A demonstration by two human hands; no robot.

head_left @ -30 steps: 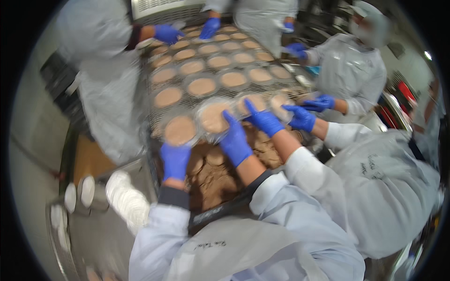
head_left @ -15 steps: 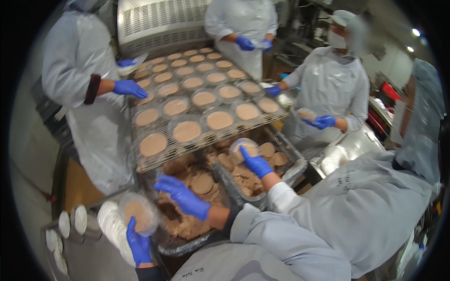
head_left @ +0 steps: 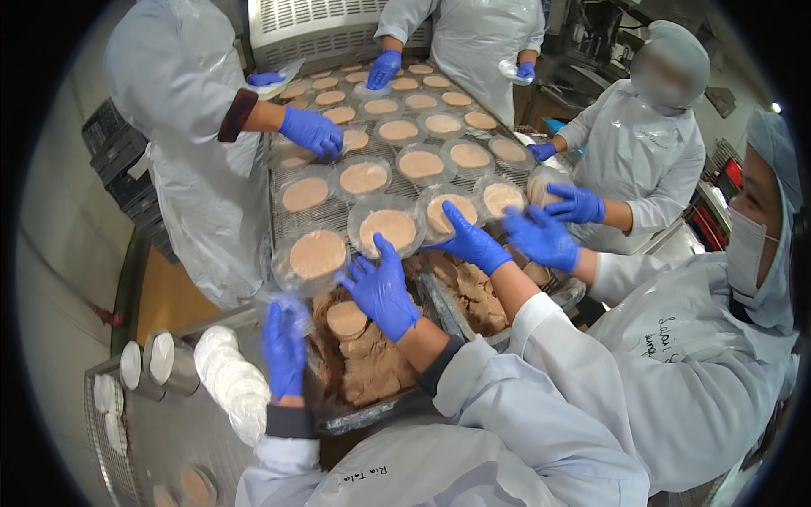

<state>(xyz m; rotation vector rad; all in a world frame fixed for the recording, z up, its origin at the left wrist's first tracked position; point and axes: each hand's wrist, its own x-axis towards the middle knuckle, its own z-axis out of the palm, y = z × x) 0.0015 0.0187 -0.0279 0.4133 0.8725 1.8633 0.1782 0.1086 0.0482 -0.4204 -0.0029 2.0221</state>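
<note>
My left hand (head_left: pixel 285 346), in a blue glove, is raised beside the bin, fingers blurred and closed at a thin clear plastic sheet (head_left: pixel 297 309). My right hand (head_left: pixel 384 287) reaches to the near edge of the wire belt. Its gloved fingers are spread, the fingertips touching the rim of a round pink patty (head_left: pixel 387 230) on clear film. Left of it, another patty (head_left: pixel 318 253) lies on film at the belt's near corner. Below my right hand is a lined bin (head_left: pixel 338 418) of brown minced meat, with a disc of meat (head_left: pixel 346 319) on top.
The wire belt (head_left: pixel 279 203) carries rows of patties. At right, a co-worker's hand (head_left: pixel 469 241) touches a front-row patty (head_left: pixel 452 215); their other hand (head_left: pixel 541 241) is close by. Other gloved people stand round the belt. White discs (head_left: pixel 232 380) overlap on a metal tray (head_left: pixel 160 422) at left.
My left hand has risen, and the patty it held no longer shows in it. My right hand has moved forward from above the bin to the belt edge. The co-worker's hand has also reached the belt.
</note>
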